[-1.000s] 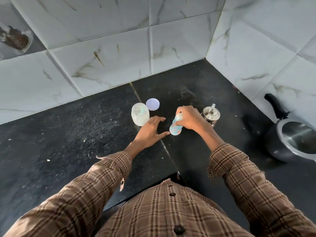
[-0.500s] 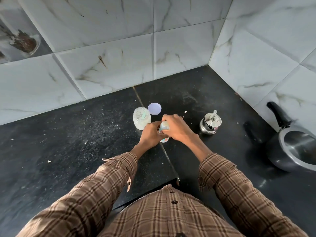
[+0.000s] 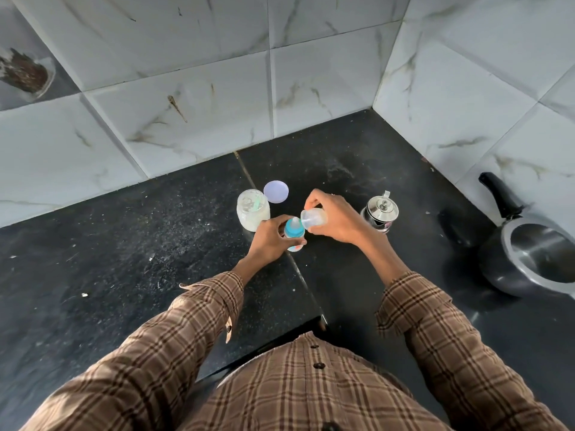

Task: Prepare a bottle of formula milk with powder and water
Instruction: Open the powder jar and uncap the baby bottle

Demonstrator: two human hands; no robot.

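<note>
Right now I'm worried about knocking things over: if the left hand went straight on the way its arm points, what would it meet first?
Likely the open powder jar, just beyond the left hand that holds the bottle. The lilac lid lies farther back. Depth is hard to judge from this view.

Matt speckled black stone countertop, glossy veined white marble-look wall tiles, polished steel lidded pot, clear plastic bottle cap, woven brown checked cloth sleeves
</note>
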